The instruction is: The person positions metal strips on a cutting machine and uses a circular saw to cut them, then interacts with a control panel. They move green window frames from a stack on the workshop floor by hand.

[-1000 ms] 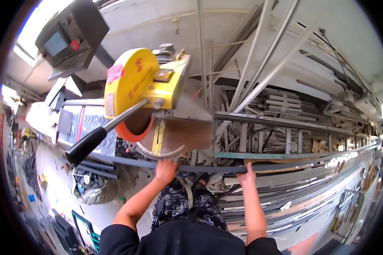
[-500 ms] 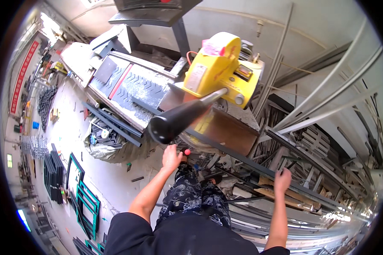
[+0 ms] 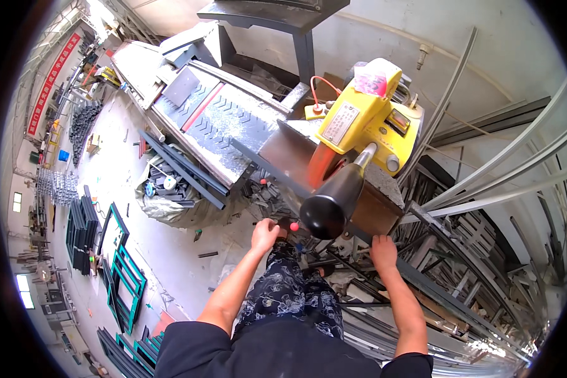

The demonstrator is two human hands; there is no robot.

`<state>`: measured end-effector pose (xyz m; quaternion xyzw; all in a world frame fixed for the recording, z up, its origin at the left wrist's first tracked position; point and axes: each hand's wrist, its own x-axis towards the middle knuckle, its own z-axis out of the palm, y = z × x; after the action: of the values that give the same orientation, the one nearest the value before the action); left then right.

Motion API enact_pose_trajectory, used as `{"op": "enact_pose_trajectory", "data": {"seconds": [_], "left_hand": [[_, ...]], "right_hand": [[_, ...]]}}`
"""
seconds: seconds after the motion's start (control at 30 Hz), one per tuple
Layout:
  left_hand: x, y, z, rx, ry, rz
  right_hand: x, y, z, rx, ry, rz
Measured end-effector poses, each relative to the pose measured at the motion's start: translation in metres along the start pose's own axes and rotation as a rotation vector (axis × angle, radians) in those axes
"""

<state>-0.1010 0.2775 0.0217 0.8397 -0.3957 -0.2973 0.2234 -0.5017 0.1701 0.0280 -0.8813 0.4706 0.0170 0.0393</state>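
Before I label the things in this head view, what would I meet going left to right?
Red banner, teal-edged frames, whitish bag of scraps, left hand, black handle, right hand.

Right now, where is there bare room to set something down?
Bare floor shows between the green-edged frames and the sack of scrap, though a short dark offcut lies nearby. It is crowded around the right hand, which touches the grey bar: the yellow saw stands ahead, long profiles lie closer to the body.
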Motion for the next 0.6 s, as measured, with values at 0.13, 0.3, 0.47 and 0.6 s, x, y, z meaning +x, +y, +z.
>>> {"op": "enact_pose_trajectory", "data": {"seconds": [0.13,0.3,0.47,0.6], "left_hand": [[0.024,0.010,0.015,-0.052,-0.001,-0.013],[0.055,0.006,0.077,-0.078,0.049,0.399],[0.074,0.043,0.138,-0.410,-0.242,0.004],[0.071,0.134,0.108,-0.836,-0.354,-0.293]], "right_hand": [[-0.033,0.056,-0.002,-0.022,-0.055,0.142],[-0.081,0.124,0.015,-0.104,-0.041,0.282],[-0.120,0.160,0.002,-0.222,-0.185,0.407],[-0.159,0.187,0.003,-0.238,-0.187,0.518]]}}
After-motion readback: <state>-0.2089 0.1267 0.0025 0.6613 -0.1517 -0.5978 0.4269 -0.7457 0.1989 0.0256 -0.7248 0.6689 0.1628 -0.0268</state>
